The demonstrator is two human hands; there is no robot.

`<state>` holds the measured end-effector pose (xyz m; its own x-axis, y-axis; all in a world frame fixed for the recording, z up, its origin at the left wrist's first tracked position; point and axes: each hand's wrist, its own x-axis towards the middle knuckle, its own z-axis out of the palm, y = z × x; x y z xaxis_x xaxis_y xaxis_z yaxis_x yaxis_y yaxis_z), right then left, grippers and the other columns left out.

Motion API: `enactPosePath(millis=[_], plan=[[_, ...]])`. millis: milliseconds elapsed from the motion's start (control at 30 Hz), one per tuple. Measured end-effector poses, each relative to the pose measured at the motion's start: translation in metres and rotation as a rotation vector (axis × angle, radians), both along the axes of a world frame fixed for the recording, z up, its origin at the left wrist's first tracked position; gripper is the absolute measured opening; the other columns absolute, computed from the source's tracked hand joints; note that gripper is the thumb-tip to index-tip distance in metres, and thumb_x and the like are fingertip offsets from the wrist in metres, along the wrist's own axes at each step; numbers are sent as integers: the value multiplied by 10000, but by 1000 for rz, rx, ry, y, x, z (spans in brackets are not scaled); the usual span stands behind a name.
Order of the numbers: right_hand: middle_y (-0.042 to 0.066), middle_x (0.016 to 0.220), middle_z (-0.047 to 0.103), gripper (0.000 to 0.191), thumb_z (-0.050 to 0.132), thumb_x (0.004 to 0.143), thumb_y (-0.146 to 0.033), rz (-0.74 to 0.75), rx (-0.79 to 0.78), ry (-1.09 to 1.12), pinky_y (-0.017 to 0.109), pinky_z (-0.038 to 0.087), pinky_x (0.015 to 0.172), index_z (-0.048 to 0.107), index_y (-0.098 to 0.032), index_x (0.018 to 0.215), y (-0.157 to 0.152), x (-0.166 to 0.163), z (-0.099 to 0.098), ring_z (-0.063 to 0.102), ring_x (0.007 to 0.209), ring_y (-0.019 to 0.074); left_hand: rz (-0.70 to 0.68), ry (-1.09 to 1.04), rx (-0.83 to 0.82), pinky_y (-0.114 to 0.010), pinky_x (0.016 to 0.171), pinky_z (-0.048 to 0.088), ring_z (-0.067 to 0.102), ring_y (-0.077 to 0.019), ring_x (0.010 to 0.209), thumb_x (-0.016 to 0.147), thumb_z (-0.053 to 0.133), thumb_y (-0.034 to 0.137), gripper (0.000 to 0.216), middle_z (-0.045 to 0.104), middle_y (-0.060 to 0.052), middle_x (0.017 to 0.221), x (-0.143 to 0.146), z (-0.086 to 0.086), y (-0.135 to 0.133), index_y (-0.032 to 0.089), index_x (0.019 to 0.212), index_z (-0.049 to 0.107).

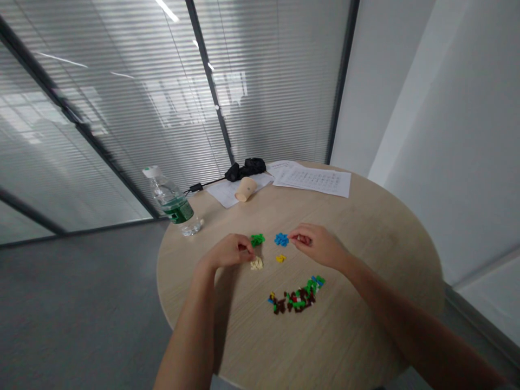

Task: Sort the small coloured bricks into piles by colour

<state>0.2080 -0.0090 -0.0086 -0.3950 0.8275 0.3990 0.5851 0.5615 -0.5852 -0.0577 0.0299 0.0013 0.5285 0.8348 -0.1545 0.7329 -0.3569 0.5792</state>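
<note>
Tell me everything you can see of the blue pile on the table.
The blue pile is a small, loose cluster of bright blue pieces, plastic by the look of them, with an uneven outline; they are too small to count. It lies low on the round, wood-look table, between the green pile and the right hand, with the yellow pile apart from it on the wearer's side. The right fingertips are at its edge; whether they touch it is unclear.
</note>
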Motion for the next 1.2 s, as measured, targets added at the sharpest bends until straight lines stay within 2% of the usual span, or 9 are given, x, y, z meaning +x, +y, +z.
enactPosePath(millis=[233, 367, 567, 700, 833, 967, 1200], plan=[[34, 763, 635, 147, 541, 838, -223, 6, -5, -24, 230, 386, 606, 671, -178, 887, 0, 1, 1, 498, 624, 109, -28, 22, 41, -193, 565, 356, 513, -107, 608, 661, 620, 278, 127, 606, 18, 663, 2, 0, -2, 174, 692, 684], [25, 745, 634, 133, 562, 804, -174, 61, -35, -62, 228, 382, 606, 677, -182, 871, 1, 2, -1, 503, 619, 108, -21, 29, 10, -190, 550, 350, 513, -106, 600, 658, 624, 301, 147, 600, 21, 658, 3, 0, -2, 171, 695, 681], [28, 762, 655, 124, 577, 766, -162, 206, -167, -122, 224, 391, 607, 691, -170, 815, 0, 5, 1, 534, 647, 114, -21, 35, 7, -198, 546, 348, 513, -114, 603, 644, 624, 323, 167, 602, 14, 651, 3, -2, -1, 165, 677, 671], [12, 673, 634, 154, 579, 703, -121, 305, -377, -183, 202, 372, 531, 699, -147, 796, 0, 14, 1, 512, 566, 96, -6, 27, -2, -199, 546, 346, 504, -112, 590, 654, 608, 330, 177, 591, 14, 632, 1, -1, -1, 161, 669, 658], [-8, 572, 582, 163, 597, 658, -139, 378, -560, -248, 196, 361, 494, 707, -127, 778, 2, 24, 2, 487, 517, 90, -13, 56, 109, -211, 534, 323, 487, -117, 572, 704, 566, 361, 233, 572, 2, 614, -1, 0, 1, 149, 669, 656], [-14, 566, 570, 177, 615, 656, -176, 441, -606, -262, 194, 354, 491, 722, -132, 789, 3, 27, 1, 476, 518, 86, -17, 83, 246, -221, 544, 322, 486, -122, 577, 755, 514, 347, 257, 585, -17, 641, 3, 0, 1, 144, 681, 654], [-17, 572, 573, 201, 615, 651, -167, 452, -630, -315, 181, 350, 484, 737, -141, 809, 4, 22, -6, 479, 518, 81, -60, 115, 338, -222, 598, 366, 523, -129, 632, 766, 504, 240, 196, 627, -32, 732, 19, 3, -4, 154, 769, 681]])
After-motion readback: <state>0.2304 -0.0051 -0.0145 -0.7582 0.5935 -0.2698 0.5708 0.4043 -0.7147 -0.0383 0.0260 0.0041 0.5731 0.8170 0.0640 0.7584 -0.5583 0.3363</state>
